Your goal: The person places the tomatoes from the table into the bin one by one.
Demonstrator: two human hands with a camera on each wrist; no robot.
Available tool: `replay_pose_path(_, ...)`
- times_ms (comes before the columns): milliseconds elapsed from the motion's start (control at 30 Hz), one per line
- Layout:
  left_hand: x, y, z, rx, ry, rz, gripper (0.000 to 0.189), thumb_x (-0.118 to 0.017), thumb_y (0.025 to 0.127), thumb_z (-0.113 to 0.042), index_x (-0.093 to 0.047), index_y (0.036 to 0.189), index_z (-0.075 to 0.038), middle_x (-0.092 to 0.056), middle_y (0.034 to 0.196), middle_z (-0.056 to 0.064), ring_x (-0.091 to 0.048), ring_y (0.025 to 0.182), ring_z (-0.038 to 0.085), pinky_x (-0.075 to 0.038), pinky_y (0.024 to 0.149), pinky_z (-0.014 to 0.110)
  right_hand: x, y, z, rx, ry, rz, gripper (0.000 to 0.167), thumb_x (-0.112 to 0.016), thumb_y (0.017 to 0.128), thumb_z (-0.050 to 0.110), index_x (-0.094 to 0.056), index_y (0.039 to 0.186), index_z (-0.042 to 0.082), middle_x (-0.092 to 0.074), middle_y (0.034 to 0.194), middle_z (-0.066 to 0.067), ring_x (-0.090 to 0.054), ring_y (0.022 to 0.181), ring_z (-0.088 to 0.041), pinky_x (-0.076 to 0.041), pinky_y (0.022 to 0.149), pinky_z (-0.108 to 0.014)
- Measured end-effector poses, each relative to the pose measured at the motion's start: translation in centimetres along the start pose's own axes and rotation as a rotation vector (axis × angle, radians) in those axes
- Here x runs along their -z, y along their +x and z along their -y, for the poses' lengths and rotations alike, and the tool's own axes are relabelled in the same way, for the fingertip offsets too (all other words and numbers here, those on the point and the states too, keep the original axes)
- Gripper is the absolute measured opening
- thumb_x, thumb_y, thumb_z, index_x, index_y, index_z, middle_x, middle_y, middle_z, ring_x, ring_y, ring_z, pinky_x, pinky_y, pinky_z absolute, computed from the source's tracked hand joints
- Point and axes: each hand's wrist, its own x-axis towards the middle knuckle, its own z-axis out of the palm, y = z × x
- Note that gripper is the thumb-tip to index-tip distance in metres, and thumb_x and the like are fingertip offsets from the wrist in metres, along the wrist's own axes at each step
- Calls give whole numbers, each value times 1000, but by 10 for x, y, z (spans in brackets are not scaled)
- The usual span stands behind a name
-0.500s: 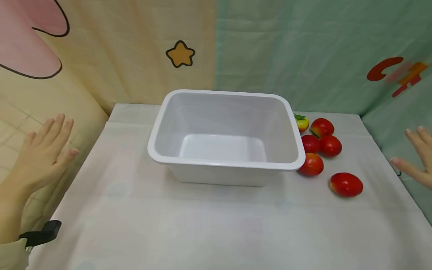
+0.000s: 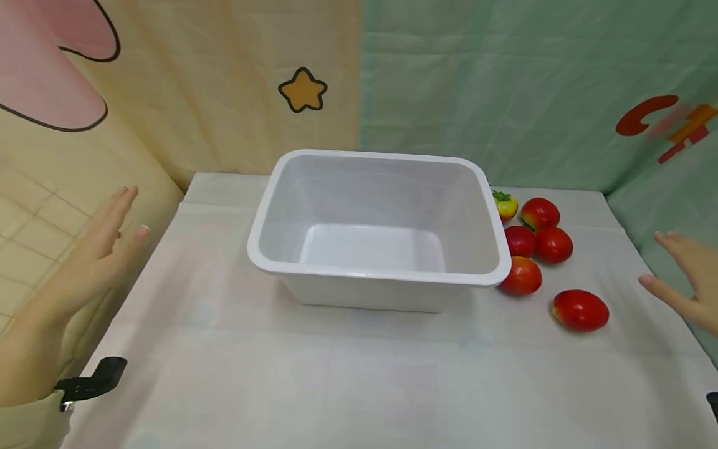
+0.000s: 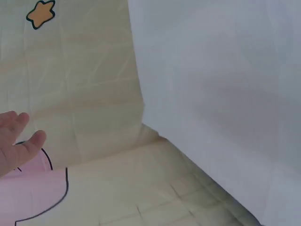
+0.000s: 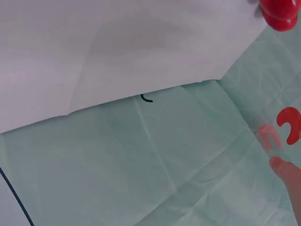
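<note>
Only the head view takes in the white tub [image 2: 359,293], standing on the tabletop [image 2: 291,374], and the full set of fruit at its right; the right wrist view catches just some glossy red, cut off by its upper right corner, while the left wrist view shows a far corner of the tabletop against cream cloth [image 3: 94,94] with an orange star [image 3: 41,14]. The lone red fruit [image 2: 580,310] is smooth, shiny and egg-shaped, lying on its side apart from the others, nearer the front. Behind it sit four rounder red fruits [image 2: 553,244] in a loose bunch, plus a yellow fruit [image 2: 506,206] with a green top; the tub's rim hides parts of those closest. The tub is deep, with rounded corners and a bare floor. The left hand [image 2: 92,265] hangs past the left edge and the right hand [image 2: 702,284] by the right edge, both with fingers extended and gripping nothing, clear of fruit and tub. Bare tabletop spreads before the tub and along its left; a narrower strip separates the lone fruit from the right edge.
</note>
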Motion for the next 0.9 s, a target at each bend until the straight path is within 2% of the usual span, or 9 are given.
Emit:
replay_pose_path(67,-5,4,-10,21,-89,5,60,-36,99,-15,-6,150,-29,-1,155,-4,-7,138,8,-12,107,19,-3,-1,6,-26,67,30,81,-58,89,36,-16,145,-5,-19,143,-36,-12,135,-47,-4,107,-59)
replay_pose_path(133,-12,8,-18,32,-166,14,57,-36,101,-15,-9,150,-27,-13,151,-2,-24,130,5,-25,94,9,-9,-2,13,-81,120,85,80,-56,91,35,-13,145,-6,-17,142,-38,-11,133,-50,-5,103,-65)
replay_pose_path(233,-24,20,-30,30,-235,27,54,-36,101,-16,-13,150,-20,-30,140,0,-43,114,2,-40,84,9,-17,-3,22,-178,240,156,78,-56,91,32,-12,145,-4,-15,141,-40,-13,126,-56,-14,91,-75)
replay_pose_path(300,-34,30,-36,28,-296,29,53,-39,100,-17,-18,149,-15,-37,130,0,-52,102,2,-46,77,11,-22,-4,27,-218,278,196,78,-57,91,31,-13,146,-3,-17,139,-40,-17,121,-57,-22,81,-77)
replay_pose_path(400,-49,47,-46,35,-386,29,51,-42,99,-18,-24,147,-12,-43,119,-1,-57,92,4,-49,74,14,-28,-6,33,-219,315,228,78,-59,89,31,-16,146,-1,-22,135,-39,-23,113,-54,-29,72,-76)
replay_pose_path(467,-58,57,-52,65,-442,27,51,-44,99,-21,-27,146,-12,-44,115,-1,-58,89,5,-50,72,15,-32,-7,35,-195,339,241,79,-61,88,30,-18,146,0,-25,134,-37,-25,111,-53,-31,73,-74)
replay_pose_path(633,-77,77,-66,108,-415,39,53,-45,98,-26,-26,146,-10,-45,110,1,-55,83,9,-49,69,17,-42,-10,39,-163,378,268,79,-66,86,31,-22,145,1,-29,134,-33,-30,110,-49,-35,76,-69)
replay_pose_path(767,-88,89,-71,97,-397,55,51,-45,98,-23,-29,144,-6,-47,105,6,-55,77,10,-50,66,20,-49,-13,42,-155,396,282,79,-68,84,32,-25,144,2,-31,135,-29,-33,109,-44,-40,74,-64)
replay_pose_path(900,-96,100,-75,94,-397,75,51,-45,98,-22,-30,143,-5,-47,105,10,-57,79,8,-52,66,22,-50,-16,40,-151,405,288,79,-69,82,31,-28,143,3,-33,133,-28,-35,106,-42,-49,66,-44)
